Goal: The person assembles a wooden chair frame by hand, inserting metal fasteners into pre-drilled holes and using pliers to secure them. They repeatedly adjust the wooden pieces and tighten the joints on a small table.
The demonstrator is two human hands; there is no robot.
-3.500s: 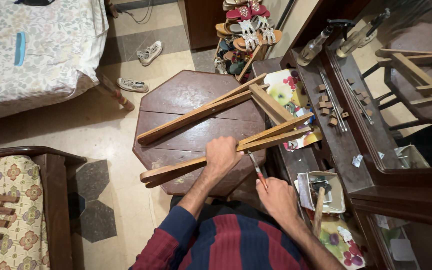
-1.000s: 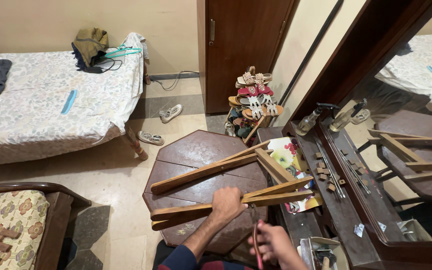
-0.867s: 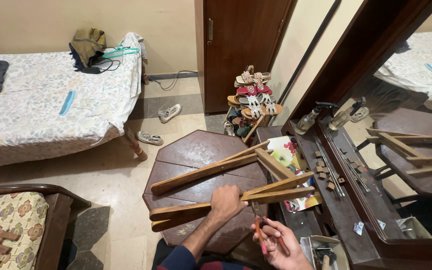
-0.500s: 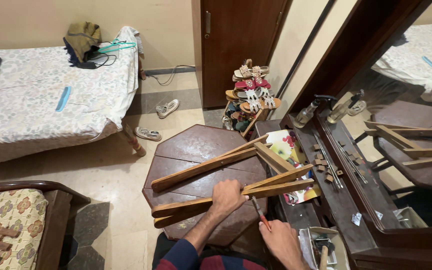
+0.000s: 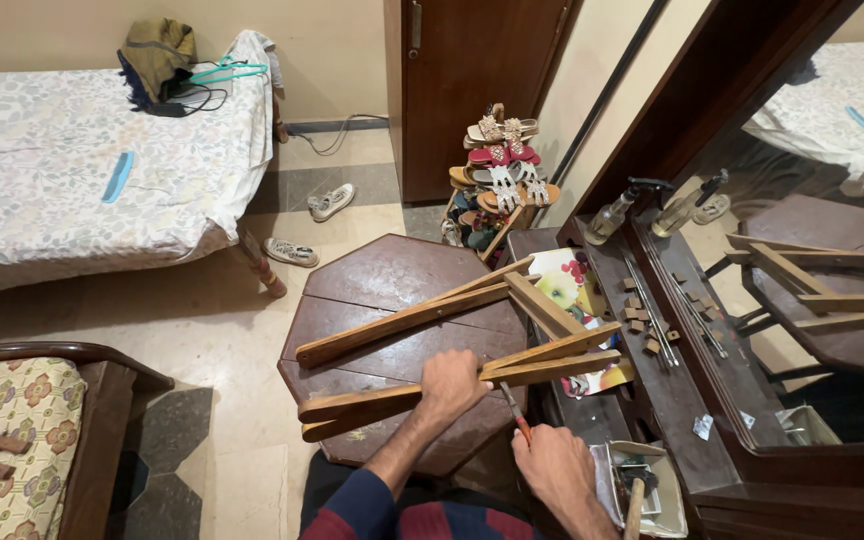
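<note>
Two bare hands in view, the left hand (image 5: 452,383) and the right hand (image 5: 552,466), no gloves, rings or watch to be seen. The left forearm is bare up to a pushed-up sleeve (image 5: 357,505) in dark navy. Below it the top shows broad red and navy stripes.

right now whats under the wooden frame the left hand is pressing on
A dark octagonal wooden table lies under the wooden frame, which the left hand presses. The tabletop beneath the slats and hand is hidden.
</note>
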